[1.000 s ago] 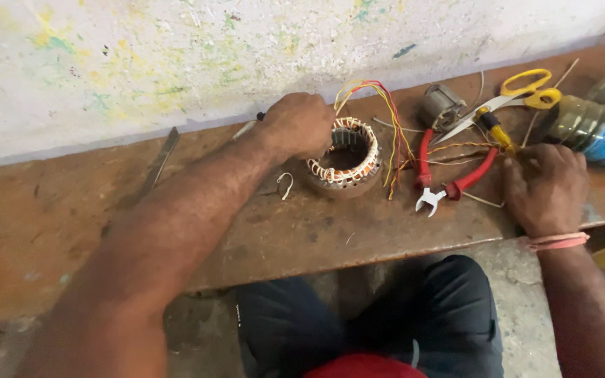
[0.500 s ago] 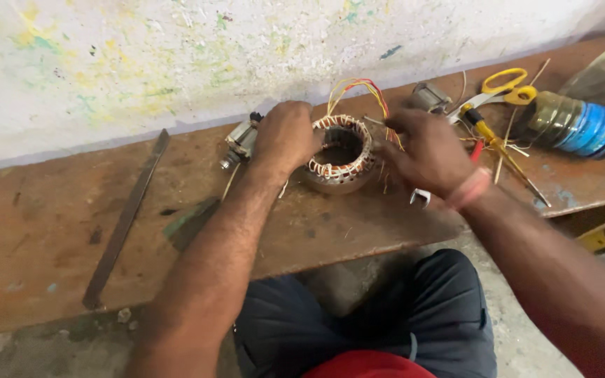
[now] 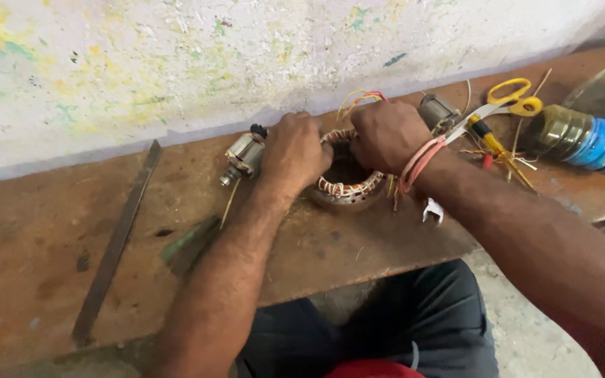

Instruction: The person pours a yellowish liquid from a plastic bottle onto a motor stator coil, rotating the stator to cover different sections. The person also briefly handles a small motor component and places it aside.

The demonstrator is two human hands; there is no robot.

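Both hands clamp the stator point(image 3: 344, 185) at frame centre on the bench point(image 3: 50, 231): left hand point(image 3: 294, 150) gripping its rim, right hand point(image 3: 386, 133) pinching the windings. Tug hard, and those thin wires point(image 3: 358, 98) could snap.

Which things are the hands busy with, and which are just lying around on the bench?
In use:
left hand
right hand
round wire-wound motor ring
its coloured wires

Lying about:
small motor part
long flat file
yellow scissors
bottle
wooden bench
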